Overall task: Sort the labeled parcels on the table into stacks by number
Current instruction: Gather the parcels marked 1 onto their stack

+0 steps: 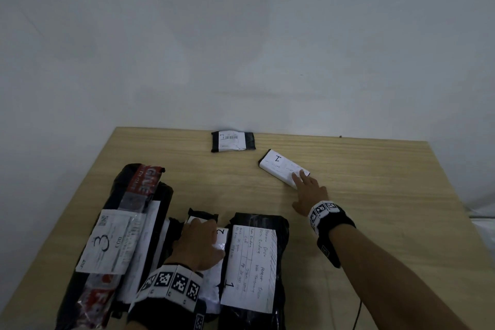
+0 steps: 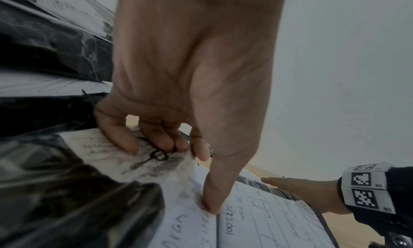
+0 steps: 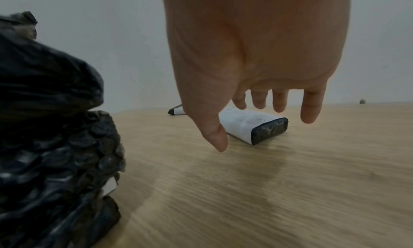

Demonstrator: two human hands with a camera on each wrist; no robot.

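Note:
A small parcel in white paper marked 1 lies at an angle far right of centre. My right hand hovers at its near end with fingers spread, holding nothing. My left hand lies on a small black parcel marked 2, fingers curled over its label and thumb pressed at its side. Right beside it lies a large black parcel marked 1. A long black parcel marked 3 sits at the near left on other parcels.
Another small black parcel with a printed label lies at the back edge by the wall. The wooden table shows bare wood on its right half. Black bubble-wrapped parcel bulk rises just left of my right hand.

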